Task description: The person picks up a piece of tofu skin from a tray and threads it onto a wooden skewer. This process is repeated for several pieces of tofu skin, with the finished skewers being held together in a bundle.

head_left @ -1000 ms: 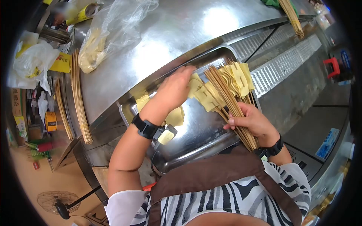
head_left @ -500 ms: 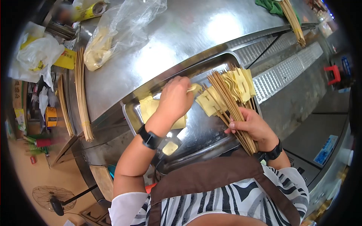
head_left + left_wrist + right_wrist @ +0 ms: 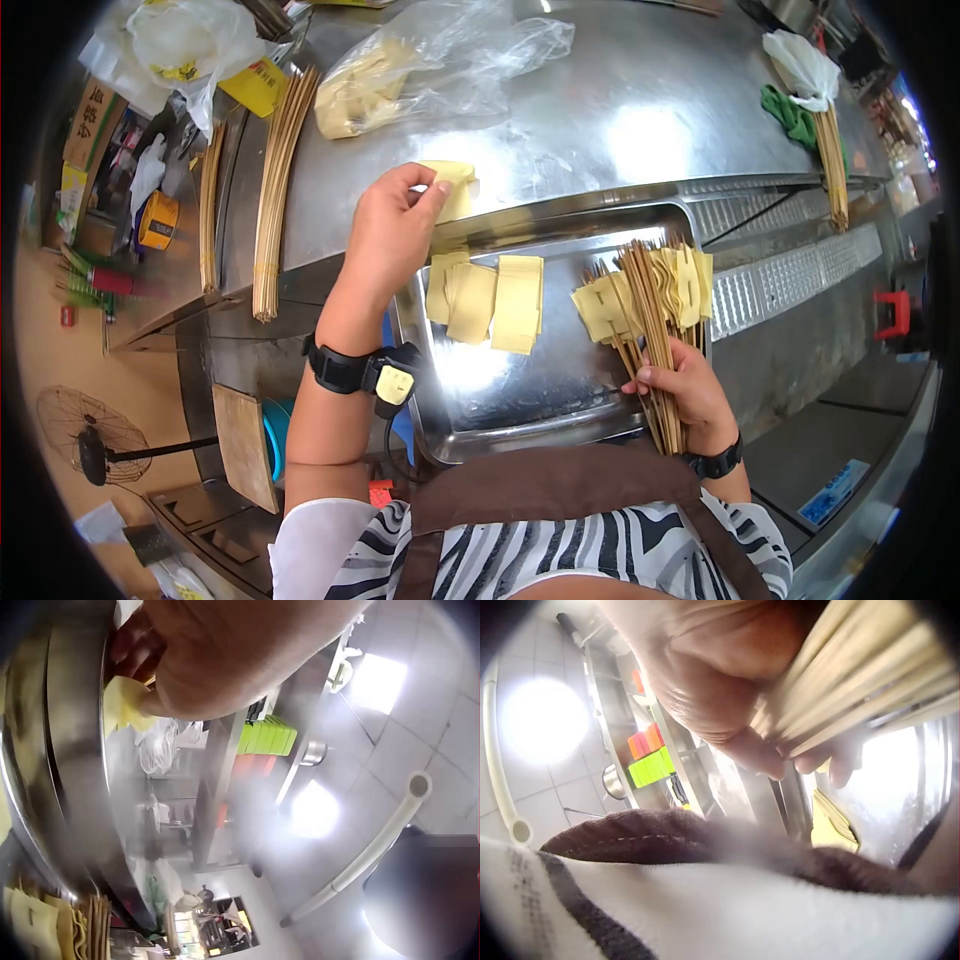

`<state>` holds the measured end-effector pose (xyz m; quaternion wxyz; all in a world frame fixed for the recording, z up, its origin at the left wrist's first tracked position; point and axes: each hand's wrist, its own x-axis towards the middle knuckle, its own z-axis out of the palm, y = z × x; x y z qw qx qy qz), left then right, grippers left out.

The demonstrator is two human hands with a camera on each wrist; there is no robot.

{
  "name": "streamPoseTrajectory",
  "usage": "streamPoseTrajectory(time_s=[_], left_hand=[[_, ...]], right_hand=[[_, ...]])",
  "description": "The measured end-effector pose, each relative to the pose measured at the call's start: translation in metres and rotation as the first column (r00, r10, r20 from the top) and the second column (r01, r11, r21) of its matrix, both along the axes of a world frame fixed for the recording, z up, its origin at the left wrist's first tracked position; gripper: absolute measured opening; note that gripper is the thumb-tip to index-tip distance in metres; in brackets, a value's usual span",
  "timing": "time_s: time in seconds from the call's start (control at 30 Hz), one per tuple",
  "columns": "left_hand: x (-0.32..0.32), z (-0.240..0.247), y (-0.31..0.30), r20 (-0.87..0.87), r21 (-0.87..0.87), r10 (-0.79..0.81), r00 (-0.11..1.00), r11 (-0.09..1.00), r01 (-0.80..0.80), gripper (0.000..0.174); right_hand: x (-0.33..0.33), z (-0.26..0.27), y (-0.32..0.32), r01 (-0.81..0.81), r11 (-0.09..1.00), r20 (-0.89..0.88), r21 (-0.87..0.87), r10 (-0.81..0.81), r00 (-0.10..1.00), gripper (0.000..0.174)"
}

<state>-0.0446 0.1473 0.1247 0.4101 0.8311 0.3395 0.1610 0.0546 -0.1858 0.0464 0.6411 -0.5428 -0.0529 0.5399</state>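
My left hand pinches a thin yellow tofu sheet between thumb and fingers, over the counter's edge beyond the tray. The left wrist view shows the same sheet at the fingertips. On the right, my right hand grips a bundle of bamboo skewers, which in the right wrist view fans out from the curled fingers. Folded tofu sheets threaded on skewers lie at the tray's right end, beside the bundle. Flat stacks of loose tofu sheets lie in the metal tray, left of them.
A clear plastic bag with more yellow sheets lies on the steel counter. Long skewer bundles stand at the left, and another bundle lies at the far right by a green cloth. A fan stands lower left.
My left hand has moved from over the tray's middle away to the counter edge, now with a flat sheet; the loose stacks have come into view. The right hand keeps its grip on the skewers.
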Motion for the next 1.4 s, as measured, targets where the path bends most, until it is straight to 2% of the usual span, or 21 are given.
streamPoseTrajectory(time_s=[0.03, 0.07, 0.1, 0.13, 0.17, 0.2, 0.23, 0.3, 0.33, 0.37, 0.43, 0.57, 0.67, 0.77, 0.8, 0.87, 1.03, 1.1, 1.3, 1.33, 1.4], left_hand=[[-0.002, -0.006, 0.006, 0.002, 0.002, 0.005, 1.0, 1.0, -0.005, 0.018], [-0.003, -0.016, 0.016, 0.061, 0.4, -0.033, 0.998, 0.917, 0.006, 0.017], [-0.002, -0.013, 0.016, 0.097, 0.731, -0.093, 0.991, 0.682, -0.008, 0.017], [-0.004, -0.006, 0.014, 0.092, 0.732, -0.092, 0.991, 0.682, -0.005, 0.017], [-0.007, 0.006, 0.011, 0.144, 0.413, -0.003, 0.99, 0.909, -0.057, 0.017], [-0.008, 0.016, 0.008, 0.159, 0.031, 0.101, 0.982, 0.994, -0.107, 0.017], [-0.009, 0.014, 0.015, 0.157, 0.032, 0.1, 0.982, 0.994, -0.107, 0.017], [-0.011, 0.012, 0.033, 0.353, -0.227, 0.05, 0.934, 0.973, 0.033, 0.019], [-0.007, 0.016, 0.029, 0.407, -0.265, 0.017, 0.913, 0.959, 0.1, 0.017], [-0.003, 0.015, 0.027, 0.406, -0.263, 0.015, 0.914, 0.96, 0.101, 0.017], [0.006, 0.014, 0.026, 0.401, -0.4, 0.076, 0.913, 0.911, 0.1, 0.017], [0.025, -0.01, 0.028, 0.234, -0.395, 0.084, 0.969, 0.919, 0.015, 0.014], [0.034, -0.017, 0.031, 0.134, -0.08, 0.056, 0.989, 0.996, -0.045, 0.015], [0.034, -0.011, 0.024, 0.046, -0.025, 0.022, 0.999, 0.999, -0.02, 0.015], [0.032, -0.009, 0.022, 0.044, -0.024, 0.021, 0.999, 1.0, -0.02, 0.015], [0.031, -0.007, 0.018, 0.202, -0.287, 0.075, 0.976, 0.958, -0.014, 0.014], [0.028, -0.005, 0.025, 0.201, -0.328, 0.112, 0.973, 0.944, -0.041, 0.015], [0.029, -0.015, 0.028, 0.142, -0.188, 0.065, 0.988, 0.981, -0.038, 0.014], [0.033, -0.008, 0.019, 0.01, -0.052, 0.04, 0.999, 0.998, -0.039, 0.017], [0.034, -0.008, 0.019, 0.011, -0.052, 0.038, 0.999, 0.998, -0.037, 0.017], [0.035, -0.01, 0.018, 0.029, 0.089, 0.09, 0.996, 0.992, -0.092, 0.018]], right_hand=[[0.0, -0.001, 0.0, 0.019, 1.0, -0.001, -0.004, -0.019, 1.0, 0.018], [-0.001, 0.0, 0.001, 0.017, 1.0, -0.003, -0.003, -0.017, 1.0, 0.018], [-0.001, 0.002, 0.001, 0.029, 0.999, -0.004, -0.018, -0.029, 1.0, 0.016], [-0.002, 0.002, 0.001, 0.04, 0.999, -0.006, -0.032, -0.04, 0.999, 0.014], [-0.002, 0.002, 0.001, 0.039, 0.999, -0.011, -0.032, -0.039, 0.999, 0.014], [-0.002, 0.001, 0.001, 0.041, 0.999, -0.011, -0.031, -0.041, 0.999, 0.014], [-0.002, 0.0, 0.001, 0.043, 0.999, -0.01, -0.03, -0.044, 0.999, 0.014], [-0.002, 0.0, 0.0, 0.049, 0.998, -0.022, -0.027, -0.05, 0.999, 0.014], [-0.002, 0.0, 0.0, 0.054, 0.998, -0.032, -0.024, -0.055, 0.998, 0.014], [-0.002, 0.0, 0.0, 0.056, 0.998, -0.033, -0.022, -0.057, 0.998, 0.014], [-0.001, -0.002, 0.0, 0.035, 0.999, -0.021, -0.019, -0.035, 0.999, 0.014], [0.0, 0.003, 0.001, 0.028, 0.999, 0.003, -0.04, -0.028, 1.0, 0.013], [0.0, 0.0, -0.001, 0.036, 0.999, -0.016, -0.021, -0.037, 0.999, 0.014], [0.001, 0.0, -0.001, 0.03, 1.0, -0.03, -0.005, -0.03, 0.999, 0.014], [0.001, 0.0, -0.001, 0.027, 1.0, -0.029, -0.013, -0.028, 0.999, 0.014], [0.0, -0.001, -0.001, 0.028, 0.999, -0.033, -0.024, -0.029, 0.999, 0.014], [0.001, -0.002, -0.002, 0.025, 1.0, -0.021, -0.017, -0.025, 0.999, 0.012], [0.001, -0.001, -0.001, 0.025, 1.0, -0.026, -0.013, -0.026, 0.999, 0.012], [0.001, -0.001, -0.002, 0.023, 1.0, -0.03, -0.007, -0.023, 0.999, 0.011], [0.002, -0.001, -0.002, 0.015, 1.0, -0.038, -0.003, -0.015, 0.999, 0.011], [0.001, 0.0, -0.001, 0.017, 1.0, -0.038, -0.008, -0.018, 0.999, 0.011]])
